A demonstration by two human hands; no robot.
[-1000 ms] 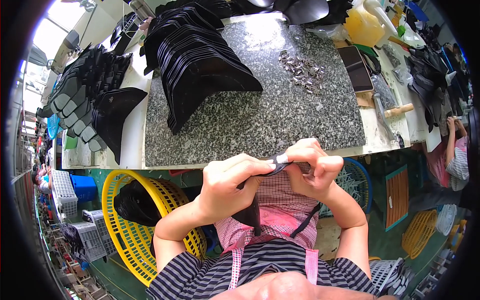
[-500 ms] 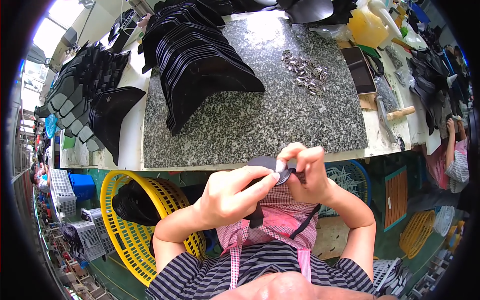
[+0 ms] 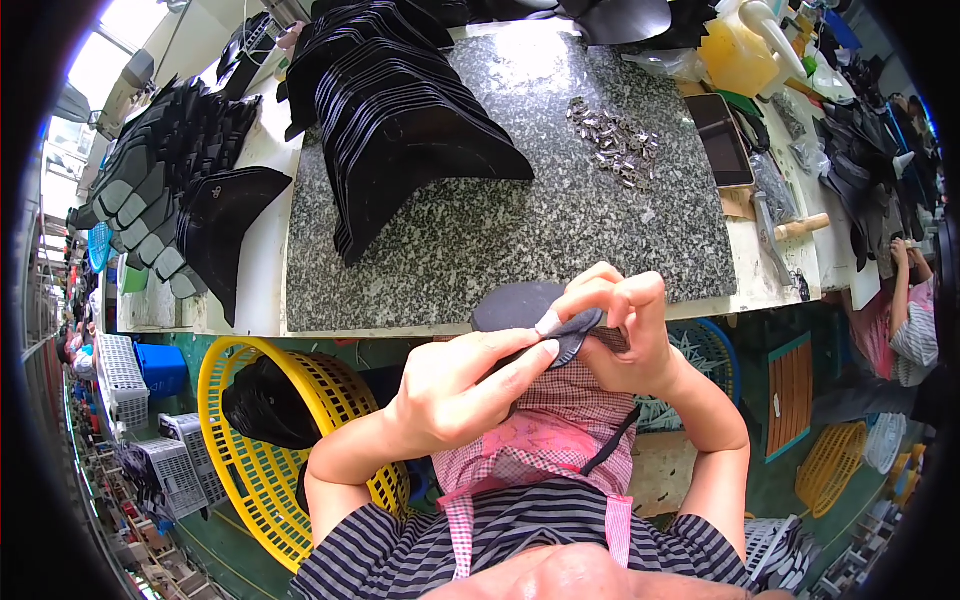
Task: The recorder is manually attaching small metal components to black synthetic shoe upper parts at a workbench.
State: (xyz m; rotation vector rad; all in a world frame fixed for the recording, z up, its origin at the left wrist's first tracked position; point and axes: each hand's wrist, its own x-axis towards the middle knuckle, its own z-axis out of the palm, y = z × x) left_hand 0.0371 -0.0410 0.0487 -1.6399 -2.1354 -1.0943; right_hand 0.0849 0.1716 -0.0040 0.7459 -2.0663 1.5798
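Dark pad (image 3: 520, 310) is now folded at its right end, versus flat a second ago. Left hand (image 3: 465, 385) fingers pinch the fold; right hand (image 3: 625, 335) fingers pinch its far side. Pad sits just off the desk (image 3: 500, 230) near edge, above the apron (image 3: 560, 430). Shaping looks underway.

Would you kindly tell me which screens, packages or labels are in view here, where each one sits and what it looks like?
Tablet or phone: flat on the bench right of the granite slab, dark rectangular screen, brownish rim, switched off.
Clear plastic bags: right bench edge beside the tablet, crumpled, contents unclear.
Yellow jug: top right of the bench, translucent, white spout.
No labels or signs can be made out.
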